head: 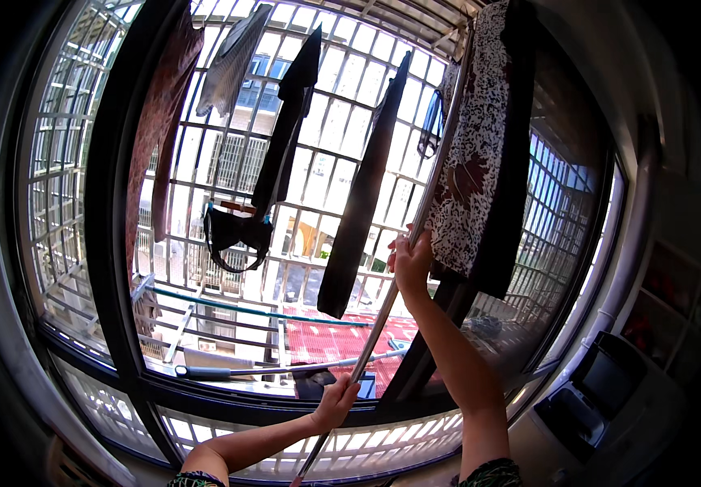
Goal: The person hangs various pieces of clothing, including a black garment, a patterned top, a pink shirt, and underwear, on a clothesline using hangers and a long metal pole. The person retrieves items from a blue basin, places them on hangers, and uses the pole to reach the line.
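Observation:
A long metal pole (379, 322) runs slantwise from the bottom edge up to the hanging clothes at the upper right. My left hand (334, 402) is closed round its lower part, in front of the window's bottom rail. Higher up, my right hand (412, 259) grips the same pole, beside a black-and-white patterned garment (469, 152) with dark red leaf shapes. The pole's top end lies near that garment's upper part; whether it touches a hanger cannot be told. Left of the pole hang long dark trousers (362, 201) and a dark garment (286, 122).
A black bra (237, 240), a striped garment (234, 61) and a reddish garment (164, 128) hang at the left. Dark window frames (110, 182) stand around the opening, metal bars (326, 155) beyond. A pole with a grey grip (204, 372) lies across the sill area.

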{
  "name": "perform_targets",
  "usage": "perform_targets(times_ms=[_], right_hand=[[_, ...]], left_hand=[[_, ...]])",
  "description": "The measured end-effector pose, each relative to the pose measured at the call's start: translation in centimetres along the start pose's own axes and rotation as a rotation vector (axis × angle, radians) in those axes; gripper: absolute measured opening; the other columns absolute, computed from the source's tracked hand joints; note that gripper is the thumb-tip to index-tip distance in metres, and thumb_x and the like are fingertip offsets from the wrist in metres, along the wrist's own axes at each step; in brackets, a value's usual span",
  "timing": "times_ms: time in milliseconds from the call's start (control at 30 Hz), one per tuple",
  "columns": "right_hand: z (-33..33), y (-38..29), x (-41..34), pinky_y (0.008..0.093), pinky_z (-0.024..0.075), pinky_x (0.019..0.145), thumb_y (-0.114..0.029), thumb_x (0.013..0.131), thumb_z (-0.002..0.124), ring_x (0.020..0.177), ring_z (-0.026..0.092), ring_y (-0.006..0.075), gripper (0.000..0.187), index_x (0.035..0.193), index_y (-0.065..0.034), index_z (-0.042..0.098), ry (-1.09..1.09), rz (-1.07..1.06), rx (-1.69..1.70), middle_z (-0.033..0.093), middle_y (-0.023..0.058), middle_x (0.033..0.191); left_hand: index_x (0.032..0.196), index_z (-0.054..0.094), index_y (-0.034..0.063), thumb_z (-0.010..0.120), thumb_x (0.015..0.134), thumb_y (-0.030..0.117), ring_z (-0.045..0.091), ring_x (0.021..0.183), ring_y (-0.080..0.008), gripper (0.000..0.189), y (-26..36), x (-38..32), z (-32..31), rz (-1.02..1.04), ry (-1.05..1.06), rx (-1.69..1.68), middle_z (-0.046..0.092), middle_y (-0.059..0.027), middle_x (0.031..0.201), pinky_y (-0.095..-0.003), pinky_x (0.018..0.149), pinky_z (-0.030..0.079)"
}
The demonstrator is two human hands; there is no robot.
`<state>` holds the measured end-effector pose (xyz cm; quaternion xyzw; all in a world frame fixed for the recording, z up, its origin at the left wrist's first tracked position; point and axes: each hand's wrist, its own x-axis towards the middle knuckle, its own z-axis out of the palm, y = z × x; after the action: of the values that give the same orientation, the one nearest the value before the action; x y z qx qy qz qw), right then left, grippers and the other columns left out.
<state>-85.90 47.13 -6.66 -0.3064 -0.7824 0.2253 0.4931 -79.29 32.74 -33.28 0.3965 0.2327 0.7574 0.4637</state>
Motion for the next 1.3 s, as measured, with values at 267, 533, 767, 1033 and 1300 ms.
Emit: perform_targets(times_ms=[267, 533, 767, 1033, 1300], right_hand=[[-1.5, 5.9, -3.0, 0.0251, 0.0336, 0.032, -0.016, 0.096, 0.049, 0.037, 0.042, 0.0091, 0.014, 0.087, -0.0078, 0.041, 0.114, 0.283, 0.080, 0.042, 0.0002, 0.056], [-4.1, 6.7, 5.9, 0.0264, 0.0289, 0.032, -0.014, 0.090, 0.055, 0.036, 0.036, 0.0095, 0.016, 0.084, -0.0084, 0.041, 0.188, 0.383, 0.166, 0.036, -0.0009, 0.053], [-6.4, 7.2, 11.3, 0.0248, 0.0209, 0.034, -0.011, 0.086, 0.056, 0.037, 0.027, 0.0060, 0.021, 0.080, -0.0129, 0.036, 0.058, 0.477, 0.379, 0.028, -0.0053, 0.051], [-9.0, 9.9, 15.8, 0.0252, 0.0200, 0.033, -0.016, 0.085, 0.053, 0.035, 0.024, 0.0058, 0.028, 0.066, -0.0165, 0.033, -0.141, 0.556, 0.513, 0.024, -0.0070, 0.047], [-9.7, 12.7, 17.1, 0.0241, 0.0203, 0.033, -0.020, 0.086, 0.052, 0.035, 0.022, 0.0057, 0.033, 0.060, -0.0182, 0.032, -0.306, 0.563, 0.626, 0.022, -0.0074, 0.046]], left_hand=[[0.084, 0.046, 0.0010, 0.049, 0.097, 0.019, 0.041, 0.049, -0.0144, 0.022, 2.9, 5.5, 1.3, 0.044, 0.083, 0.302, 0.045, -0.0066, 0.057, -0.0322, 0.047, 0.034], [0.096, 0.046, -0.0033, 0.050, 0.095, 0.018, 0.060, 0.070, -0.0442, 0.022, 6.1, 12.2, 4.6, 0.082, 0.139, 0.487, 0.058, -0.0256, 0.069, -0.0478, 0.056, 0.042], [0.102, 0.045, -0.0033, 0.050, 0.093, 0.013, 0.061, 0.074, -0.0444, 0.020, 5.4, 16.8, 7.6, 0.132, 0.221, 0.587, 0.062, -0.0258, 0.075, -0.0500, 0.064, 0.046], [0.106, 0.044, -0.0036, 0.049, 0.092, 0.010, 0.061, 0.078, -0.0444, 0.021, 4.8, 19.1, 10.3, 0.151, 0.253, 0.582, 0.062, -0.0265, 0.080, -0.0508, 0.069, 0.046], [0.108, 0.043, -0.0048, 0.050, 0.091, 0.007, 0.060, 0.085, -0.0444, 0.021, 4.2, 20.4, 10.3, 0.103, 0.236, 0.564, 0.061, -0.0275, 0.089, -0.0477, 0.073, 0.047]])
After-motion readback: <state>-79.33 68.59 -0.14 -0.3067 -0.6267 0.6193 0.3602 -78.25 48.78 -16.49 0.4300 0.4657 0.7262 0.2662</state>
